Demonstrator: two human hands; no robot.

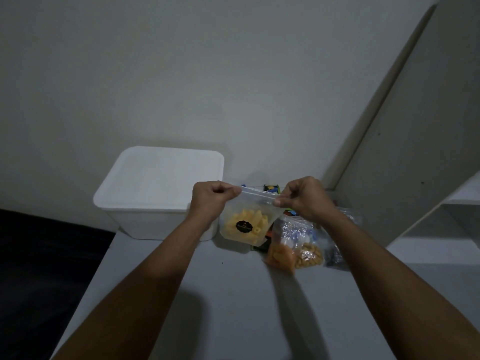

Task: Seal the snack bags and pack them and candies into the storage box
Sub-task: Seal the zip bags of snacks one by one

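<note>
I hold a clear zip bag (246,224) of yellow tube snacks with a round black label above the table. My left hand (211,197) pinches the left end of its zip strip. My right hand (301,197) pinches the right end. Under my right wrist lie other clear snack bags (296,249), one with orange pieces and one with small tan pieces. Small wrapped candies (271,188) show behind the held bag, partly hidden. The white storage box (155,193) stands to the left with its lid on.
The grey table (233,307) reaches toward me between my forearms. A dark surface (39,268) lies past its left edge. A white shelf unit (428,152) rises at the right, close behind the bags. A plain wall stands behind everything.
</note>
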